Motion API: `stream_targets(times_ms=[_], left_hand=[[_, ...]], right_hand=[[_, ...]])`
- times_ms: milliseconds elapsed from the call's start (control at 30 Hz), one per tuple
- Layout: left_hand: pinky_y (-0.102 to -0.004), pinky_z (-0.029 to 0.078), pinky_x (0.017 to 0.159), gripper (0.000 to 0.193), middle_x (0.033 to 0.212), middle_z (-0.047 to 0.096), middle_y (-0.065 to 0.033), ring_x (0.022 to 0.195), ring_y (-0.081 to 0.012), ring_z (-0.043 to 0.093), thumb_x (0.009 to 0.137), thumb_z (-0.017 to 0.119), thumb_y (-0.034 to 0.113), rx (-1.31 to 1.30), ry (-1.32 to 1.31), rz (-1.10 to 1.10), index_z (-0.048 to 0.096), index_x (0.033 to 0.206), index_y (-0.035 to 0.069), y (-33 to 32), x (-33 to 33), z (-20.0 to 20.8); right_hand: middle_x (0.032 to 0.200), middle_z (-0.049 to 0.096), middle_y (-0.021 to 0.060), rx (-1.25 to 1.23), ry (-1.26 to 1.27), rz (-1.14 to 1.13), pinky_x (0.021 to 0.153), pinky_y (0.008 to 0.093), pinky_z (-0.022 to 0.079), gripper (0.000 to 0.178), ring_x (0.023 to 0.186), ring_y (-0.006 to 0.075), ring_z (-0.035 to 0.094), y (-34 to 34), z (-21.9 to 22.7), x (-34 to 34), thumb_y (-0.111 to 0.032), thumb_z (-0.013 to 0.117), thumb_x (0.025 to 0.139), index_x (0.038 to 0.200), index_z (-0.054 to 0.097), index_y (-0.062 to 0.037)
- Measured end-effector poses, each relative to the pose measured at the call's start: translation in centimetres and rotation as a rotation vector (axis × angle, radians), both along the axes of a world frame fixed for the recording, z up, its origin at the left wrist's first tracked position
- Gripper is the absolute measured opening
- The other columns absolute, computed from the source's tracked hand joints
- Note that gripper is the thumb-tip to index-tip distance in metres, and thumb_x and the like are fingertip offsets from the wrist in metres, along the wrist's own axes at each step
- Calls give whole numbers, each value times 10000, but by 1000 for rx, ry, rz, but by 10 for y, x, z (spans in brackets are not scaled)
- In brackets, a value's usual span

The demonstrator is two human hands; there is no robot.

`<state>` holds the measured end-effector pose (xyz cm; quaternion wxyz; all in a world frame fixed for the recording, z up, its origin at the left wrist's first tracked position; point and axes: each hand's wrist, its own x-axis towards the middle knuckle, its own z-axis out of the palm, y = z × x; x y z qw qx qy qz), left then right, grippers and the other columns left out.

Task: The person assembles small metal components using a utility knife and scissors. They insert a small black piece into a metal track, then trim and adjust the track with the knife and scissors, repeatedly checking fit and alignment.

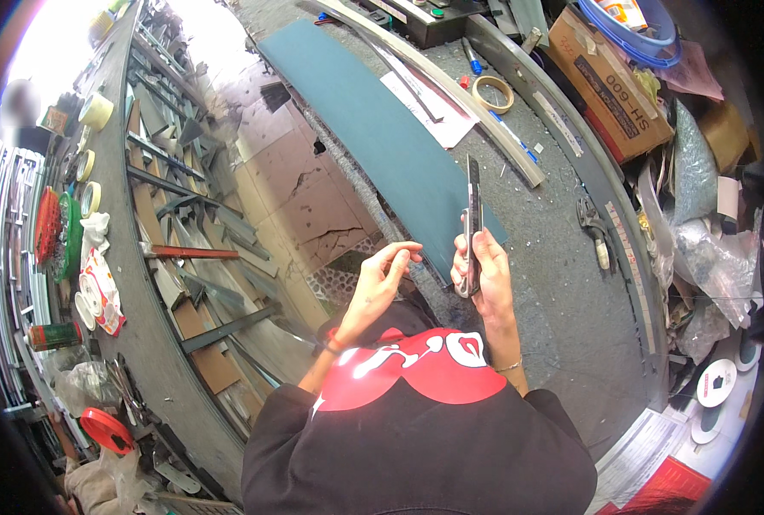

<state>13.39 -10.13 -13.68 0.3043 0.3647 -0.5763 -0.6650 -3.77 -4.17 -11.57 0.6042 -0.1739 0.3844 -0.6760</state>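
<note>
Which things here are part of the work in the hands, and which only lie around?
In use:
- right hand gripping a slim metal tool
- left hand beside it
- teal sheet behind them

Lying about:
- tape ring
- cardboard box
- pliers

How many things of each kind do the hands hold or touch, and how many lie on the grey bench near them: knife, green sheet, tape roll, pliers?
Knife, in the right hand, left hand beside it: 1
Green sheet: 1
Tape roll: 1
Pliers: 1
Total: 4
</note>
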Motion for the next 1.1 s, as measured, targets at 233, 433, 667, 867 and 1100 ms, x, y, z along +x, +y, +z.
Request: stream_targets(times_ms=[233, 433, 667, 867, 1100], left_hand=[[-192, 405, 671, 273, 867, 606, -5, 726, -52, 467, 944, 422, 204, -11, -11, -37, 584, 1059, 17, -4, -5, -1], [-190, 409, 667, 260, 860, 615, -21, 709, -50, 474, 944, 427, 182, 3, 22, -19, 587, 1052, 7, -8, -9, -4], [-207, 413, 659, 245, 822, 609, -26, 708, -73, 479, 932, 446, 175, -14, 2, -15, 596, 1034, 10, -8, -12, 3], [-220, 418, 676, 246, 824, 608, -37, 727, -85, 487, 932, 444, 176, -48, 31, -31, 596, 1034, 10, -3, -9, 19], [-223, 424, 678, 239, 833, 610, -43, 733, -89, 505, 932, 445, 164, -59, 74, -16, 595, 1032, 5, -5, -9, 18]], right_hand=[[922, 492, 65, -109, 92, -31, 571, 250, 455, 520, 647, 101, 488, 3, 9, 9, -194, 545, 887, 1311, 307, -10], [889, 487, 59, -163, 140, -110, 526, 213, 422, 541, 600, 62, 449, 10, 12, 3, -243, 541, 889, 1314, 313, 3], [897, 510, 94, -209, 105, -57, 482, 224, 436, 573, 540, 80, 454, 7, 24, 11, -328, 481, 904, 1343, 256, -37], [657, 401, 24, -147, -73, 63, 401, 226, 404, 580, 444, 67, 409, 10, 42, 27, -442, 395, 909, 1296, 281, -26], [542, 375, -15, -40, -85, 89, 367, 191, 347, 482, 393, 43, 362, -1, 42, 33, -468, 444, 894, 921, 530, 5]])
